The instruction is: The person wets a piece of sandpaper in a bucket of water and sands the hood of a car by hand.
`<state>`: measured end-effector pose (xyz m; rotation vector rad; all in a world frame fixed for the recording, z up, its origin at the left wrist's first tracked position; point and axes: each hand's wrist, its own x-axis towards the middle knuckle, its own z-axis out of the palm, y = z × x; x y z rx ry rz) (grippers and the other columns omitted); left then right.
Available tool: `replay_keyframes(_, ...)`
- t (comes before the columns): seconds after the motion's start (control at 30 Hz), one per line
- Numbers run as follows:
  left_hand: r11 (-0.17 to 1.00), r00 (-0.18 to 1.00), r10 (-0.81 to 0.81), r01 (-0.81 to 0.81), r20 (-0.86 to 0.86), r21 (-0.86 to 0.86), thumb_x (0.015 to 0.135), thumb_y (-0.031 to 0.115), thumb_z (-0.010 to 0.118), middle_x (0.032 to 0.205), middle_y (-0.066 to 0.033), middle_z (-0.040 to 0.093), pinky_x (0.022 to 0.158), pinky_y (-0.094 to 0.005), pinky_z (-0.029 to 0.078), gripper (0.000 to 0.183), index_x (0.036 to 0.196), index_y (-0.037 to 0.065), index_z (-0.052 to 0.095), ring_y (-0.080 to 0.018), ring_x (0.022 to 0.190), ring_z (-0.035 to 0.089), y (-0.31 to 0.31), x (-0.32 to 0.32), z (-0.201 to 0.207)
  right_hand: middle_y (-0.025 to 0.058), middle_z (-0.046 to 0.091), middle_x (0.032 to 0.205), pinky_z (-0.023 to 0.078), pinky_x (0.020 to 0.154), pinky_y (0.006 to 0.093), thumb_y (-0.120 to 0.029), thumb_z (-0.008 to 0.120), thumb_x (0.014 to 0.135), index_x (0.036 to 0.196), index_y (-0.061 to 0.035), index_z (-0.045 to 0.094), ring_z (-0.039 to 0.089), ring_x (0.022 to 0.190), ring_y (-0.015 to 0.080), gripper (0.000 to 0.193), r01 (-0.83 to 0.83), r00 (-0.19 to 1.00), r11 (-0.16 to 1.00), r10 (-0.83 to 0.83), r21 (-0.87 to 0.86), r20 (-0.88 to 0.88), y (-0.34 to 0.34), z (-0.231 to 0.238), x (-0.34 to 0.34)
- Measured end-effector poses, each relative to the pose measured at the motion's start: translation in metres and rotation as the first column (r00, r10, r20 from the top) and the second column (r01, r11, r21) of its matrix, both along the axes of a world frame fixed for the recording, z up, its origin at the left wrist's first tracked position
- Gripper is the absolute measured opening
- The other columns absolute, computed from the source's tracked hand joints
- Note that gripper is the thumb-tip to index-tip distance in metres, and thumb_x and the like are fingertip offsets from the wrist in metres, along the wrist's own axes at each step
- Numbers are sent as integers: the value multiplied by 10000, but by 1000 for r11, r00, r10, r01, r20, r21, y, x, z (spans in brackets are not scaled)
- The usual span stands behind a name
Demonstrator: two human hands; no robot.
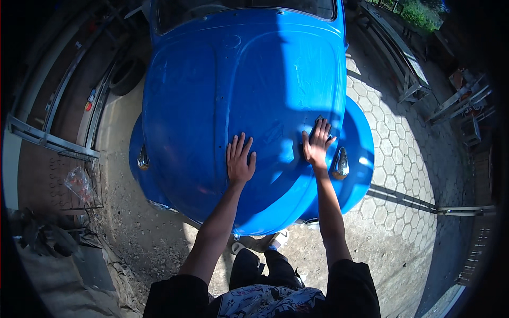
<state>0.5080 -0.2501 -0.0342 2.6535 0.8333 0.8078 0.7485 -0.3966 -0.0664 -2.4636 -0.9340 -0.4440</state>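
Note:
Both my hands lie on the curved blue front hood (257,85) of a car. My left hand (240,160) rests flat near the middle of the hood, its fingers spread and nothing visible in it. Farther right, my right hand (317,144) is pressed flat on the hood, with its thumb stretched out. A small dark patch (319,117) shows at its fingertips; whether it is a thin piece under them or a shadow I cannot tell. Pale smudges (273,132) mark the paint between the hands. A chrome teardrop-shaped lamp (341,163) sits on the fender just right of my right hand.
Another chrome lamp (142,158) is on the left fender. A tire (127,76) and metal framing (50,139) stand at the left. To the right are hexagonal paving (400,148), a long wooden bench (400,50) and a metal rail (464,211).

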Motion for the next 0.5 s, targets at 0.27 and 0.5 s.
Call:
replay_keyframes(0.27, 1000, 1000, -2, 2, 17, -8, 975, 326, 458, 1519, -93, 386, 1172, -462, 201, 459, 1396, 152, 514, -297, 1423, 314, 3, -5, 2, 241, 143, 1580, -50, 1114, 655, -628, 445, 888, 1499, 44, 194, 77, 1474, 410, 942, -330, 894, 944, 305, -21, -328, -61, -16, -169)
replay_keyframes(0.5, 1000, 999, 15, -15, -47, 13, 974, 333, 452, 1522, -76, 386, 1178, -443, 197, 462, 1405, 177, 507, -287, 1425, 312, 2, -9, -4, 128, 186, 1598, 9, 1103, 686, -622, 429, 907, 1516, -58, 244, 159, 1478, 318, 850, -233, 966, 958, 209, -164, -153, -58, -4, -85)
